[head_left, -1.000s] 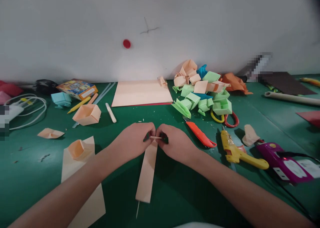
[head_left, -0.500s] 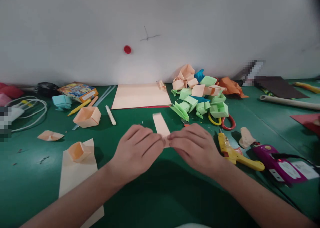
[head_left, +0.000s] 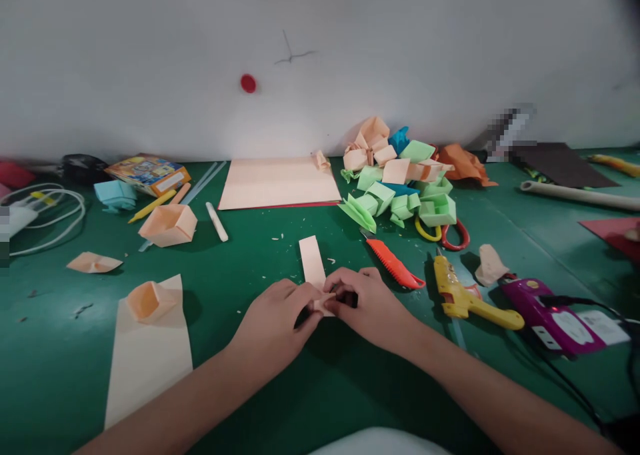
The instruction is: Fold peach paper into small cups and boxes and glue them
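My left hand [head_left: 276, 318] and my right hand [head_left: 366, 303] meet at the middle of the green table [head_left: 350, 388]. Both pinch the near end of a narrow peach paper strip [head_left: 312, 262], which lies flat and points away from me. The fingers of both hands are curled tight on the strip's near end, which looks folded or rolled under them. An orange utility knife [head_left: 393, 265] lies just right of my right hand.
A peach sheet [head_left: 280, 183] lies at the back centre beside a pile of folded green, peach and blue paper shapes [head_left: 400, 182]. Scissors [head_left: 445, 234], a yellow glue gun [head_left: 467, 298] and a purple device [head_left: 550, 318] lie to the right. Peach paper boxes [head_left: 169, 225] and another sheet [head_left: 147, 355] lie to the left.
A second ago the strip pointed toward me with my hands at its far end. It has been turned over to point away, and my hands have drawn nearer and curled onto its near end.
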Demonstrator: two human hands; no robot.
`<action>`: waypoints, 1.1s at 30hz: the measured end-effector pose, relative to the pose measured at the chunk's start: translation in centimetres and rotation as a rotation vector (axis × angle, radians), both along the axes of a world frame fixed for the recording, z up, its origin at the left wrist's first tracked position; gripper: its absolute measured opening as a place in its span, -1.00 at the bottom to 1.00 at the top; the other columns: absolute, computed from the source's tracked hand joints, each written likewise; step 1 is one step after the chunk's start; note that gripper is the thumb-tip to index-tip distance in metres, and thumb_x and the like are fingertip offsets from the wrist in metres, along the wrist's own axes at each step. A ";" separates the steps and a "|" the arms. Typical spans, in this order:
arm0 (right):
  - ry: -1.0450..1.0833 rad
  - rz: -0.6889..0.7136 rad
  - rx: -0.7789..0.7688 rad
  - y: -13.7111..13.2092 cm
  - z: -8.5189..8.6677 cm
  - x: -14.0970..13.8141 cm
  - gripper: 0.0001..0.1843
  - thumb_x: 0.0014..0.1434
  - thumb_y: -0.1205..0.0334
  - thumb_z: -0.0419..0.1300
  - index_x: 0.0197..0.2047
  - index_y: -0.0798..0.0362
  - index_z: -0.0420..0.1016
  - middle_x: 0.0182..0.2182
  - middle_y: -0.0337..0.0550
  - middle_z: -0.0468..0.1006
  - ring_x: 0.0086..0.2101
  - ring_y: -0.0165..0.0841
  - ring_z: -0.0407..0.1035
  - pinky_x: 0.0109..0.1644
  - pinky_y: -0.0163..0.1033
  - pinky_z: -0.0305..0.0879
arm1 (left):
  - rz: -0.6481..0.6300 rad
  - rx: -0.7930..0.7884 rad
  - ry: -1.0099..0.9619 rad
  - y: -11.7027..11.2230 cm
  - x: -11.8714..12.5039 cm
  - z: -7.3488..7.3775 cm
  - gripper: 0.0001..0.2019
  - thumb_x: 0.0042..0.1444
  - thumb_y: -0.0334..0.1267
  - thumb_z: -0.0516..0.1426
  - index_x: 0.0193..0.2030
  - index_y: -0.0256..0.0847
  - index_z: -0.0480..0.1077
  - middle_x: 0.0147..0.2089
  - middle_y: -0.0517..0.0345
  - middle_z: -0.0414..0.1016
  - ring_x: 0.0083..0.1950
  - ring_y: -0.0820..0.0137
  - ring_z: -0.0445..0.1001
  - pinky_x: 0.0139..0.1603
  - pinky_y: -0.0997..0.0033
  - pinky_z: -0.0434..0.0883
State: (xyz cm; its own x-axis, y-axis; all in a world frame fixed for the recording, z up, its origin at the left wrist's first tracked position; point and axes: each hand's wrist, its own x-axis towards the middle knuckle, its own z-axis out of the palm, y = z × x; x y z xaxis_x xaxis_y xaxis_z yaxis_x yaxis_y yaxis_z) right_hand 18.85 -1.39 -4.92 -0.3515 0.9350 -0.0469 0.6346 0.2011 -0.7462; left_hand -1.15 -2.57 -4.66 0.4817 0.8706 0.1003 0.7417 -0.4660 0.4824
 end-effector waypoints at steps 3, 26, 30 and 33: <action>0.034 0.027 0.089 0.0 -0.6 0.1 -0.83 0.17 0.41 0.30 -0.21 -0.06 0.53 -0.32 -0.34 0.63 -0.25 -0.33 0.44 0.01 -0.05 0.06 | -0.011 0.059 0.037 -0.3 -0.2 -0.4 -0.98 0.27 -0.31 0.15 -0.22 -0.14 0.41 -0.24 0.15 0.53 -0.14 0.22 0.43 -0.23 0.26 0.35; -0.106 0.208 0.475 -0.3 -1.1 1.6 -0.85 0.25 0.34 0.27 -0.10 0.03 0.57 -0.07 -0.04 0.56 -0.08 -0.16 0.34 0.02 0.03 0.31 | -0.312 0.624 0.230 0.8 -0.9 -0.3 -0.81 0.38 -0.35 0.05 -0.19 -0.25 0.50 -0.26 0.13 0.57 -0.29 0.33 0.48 -0.27 0.24 0.31; 0.154 0.214 0.461 -0.3 -0.1 1.6 -0.85 0.35 0.34 0.17 -0.13 0.01 0.58 -0.17 -0.08 0.60 -0.16 -0.25 0.39 -0.03 -0.05 0.33 | -0.226 0.364 -0.054 0.3 -0.9 1.6 -0.85 0.36 -0.35 0.06 -0.08 -0.19 0.46 -0.11 0.11 0.58 -0.15 0.35 0.49 -0.10 0.29 0.39; 0.447 0.174 0.211 -0.7 1.5 1.9 -0.88 0.34 0.25 0.21 -0.17 0.01 0.60 -0.27 -0.14 0.58 -0.23 -0.32 0.42 -0.13 -0.17 0.35 | -0.221 0.286 -0.148 -0.3 -0.8 3.8 -0.91 0.31 -0.33 0.11 -0.09 -0.17 0.42 -0.12 0.12 0.57 -0.07 0.33 0.48 -0.01 0.29 0.40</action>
